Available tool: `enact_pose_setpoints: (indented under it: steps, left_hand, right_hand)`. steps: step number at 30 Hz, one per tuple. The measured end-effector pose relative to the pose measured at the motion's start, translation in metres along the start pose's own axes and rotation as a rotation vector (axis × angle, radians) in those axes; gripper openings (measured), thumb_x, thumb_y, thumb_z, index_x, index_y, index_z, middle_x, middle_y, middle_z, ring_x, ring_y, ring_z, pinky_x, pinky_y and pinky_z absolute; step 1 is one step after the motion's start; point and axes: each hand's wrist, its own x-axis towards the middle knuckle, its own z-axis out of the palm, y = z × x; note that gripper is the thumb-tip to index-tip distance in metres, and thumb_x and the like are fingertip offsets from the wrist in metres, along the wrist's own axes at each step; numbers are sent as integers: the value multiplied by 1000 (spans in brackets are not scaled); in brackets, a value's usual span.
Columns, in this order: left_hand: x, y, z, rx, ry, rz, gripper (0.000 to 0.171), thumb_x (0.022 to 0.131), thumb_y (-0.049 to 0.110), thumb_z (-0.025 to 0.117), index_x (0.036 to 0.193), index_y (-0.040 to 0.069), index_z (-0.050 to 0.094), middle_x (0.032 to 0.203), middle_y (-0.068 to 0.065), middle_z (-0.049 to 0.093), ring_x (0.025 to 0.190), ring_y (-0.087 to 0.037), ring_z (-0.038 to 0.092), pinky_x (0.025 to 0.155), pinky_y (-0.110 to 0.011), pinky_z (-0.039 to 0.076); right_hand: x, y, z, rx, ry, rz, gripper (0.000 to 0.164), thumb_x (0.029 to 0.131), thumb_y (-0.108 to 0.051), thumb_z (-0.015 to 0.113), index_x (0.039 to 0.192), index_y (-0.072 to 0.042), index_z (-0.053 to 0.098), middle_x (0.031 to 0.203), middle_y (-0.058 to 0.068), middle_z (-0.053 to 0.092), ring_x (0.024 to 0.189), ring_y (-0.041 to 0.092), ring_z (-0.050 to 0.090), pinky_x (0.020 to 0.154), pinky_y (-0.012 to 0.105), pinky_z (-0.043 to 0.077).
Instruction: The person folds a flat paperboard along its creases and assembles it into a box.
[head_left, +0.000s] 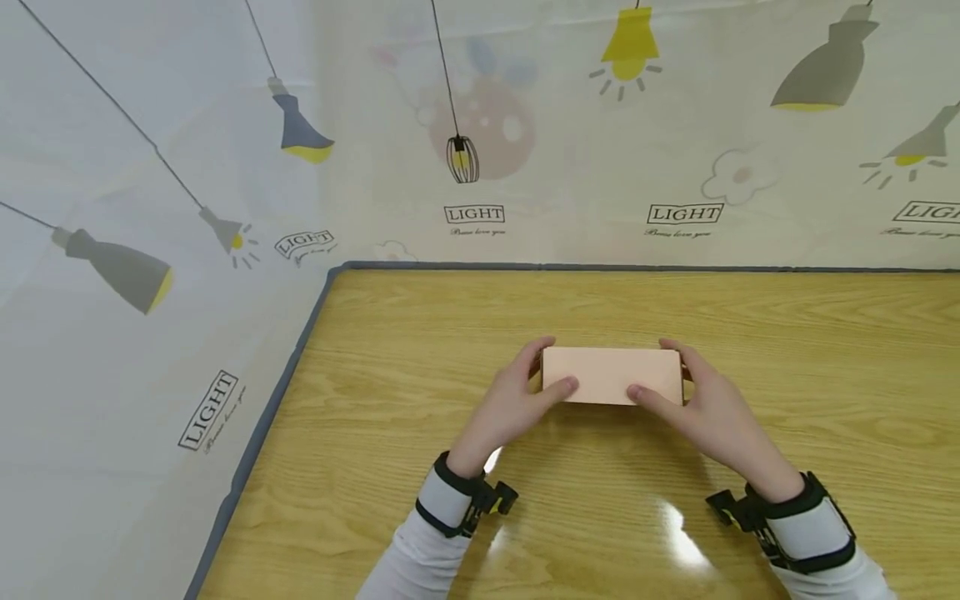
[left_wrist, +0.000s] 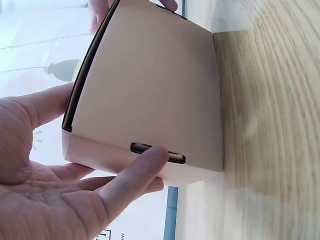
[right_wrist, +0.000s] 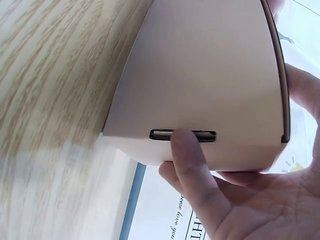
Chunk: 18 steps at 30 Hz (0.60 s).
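A pale pink cardboard box (head_left: 611, 371) is held between both hands over the wooden table. On its left end, my left hand (head_left: 517, 396) grips with the thumb on the face towards the head camera. My right hand (head_left: 708, 408) grips the right end in much the same way. In the left wrist view, a fingertip covers part of a dark-edged slot (left_wrist: 141, 148) at a corner of the box. A similar slot (right_wrist: 206, 136) shows under a fingertip in the right wrist view. A dark gap runs along one edge. The box's inside is hidden.
The wood-grain table (head_left: 420, 333) ends at a blue-grey edging strip (head_left: 600, 267) at the back and left. Beyond it rises a pale wall sheet (head_left: 360, 200) printed with lamps. Each wrist wears a strapped camera band (head_left: 450, 497).
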Motion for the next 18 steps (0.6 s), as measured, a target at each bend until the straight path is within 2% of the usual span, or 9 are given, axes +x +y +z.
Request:
enact_pose_setpoints:
  steps: [4,5,8,11,15,18]
  left_hand:
    - [0,-1,0,7,20,37,69,100,30,73,160,14,43,163,-17,49,156,-36,43,125,-54,42]
    - [0,-2,1,24,27,45,68,99,28,75,158,15,46,164,-17,48,156,-35,42,126,-53,42]
    - [0,-2,2,111,39,68,64,96,26,78,154,16,52,168,-15,43,159,-32,39,128,-52,39]
    - [1,0,4,199,41,103,58,95,21,79,149,13,58,170,-18,37,160,-33,35,130,-52,35]
    - [1,0,7,278,50,129,50,95,17,79,142,9,64,169,-21,36,158,-37,38,129,-52,36]
    - [2,-2,10,340,60,122,47,94,16,80,139,9,67,170,-21,35,157,-37,39,127,-49,40]
  right_hand:
    - [-2,0,0,12,25,-36,94,95,-49,76,161,3,33,151,37,51,122,52,65,80,45,63]
    - [-3,1,-1,16,31,-50,93,94,-48,78,160,2,35,153,36,50,122,51,65,80,45,63]
    - [-5,2,-1,-16,58,-109,87,90,-43,83,154,1,45,156,34,47,128,52,61,88,53,64]
    - [-6,3,0,-78,85,-167,80,87,-37,87,149,1,53,159,33,44,139,57,50,101,67,55]
    - [-7,5,4,-151,89,-197,78,86,-28,88,148,4,54,160,34,42,140,59,48,107,72,48]
    - [-7,6,8,-186,83,-196,77,86,-22,88,148,5,53,160,34,41,140,59,48,108,73,47]
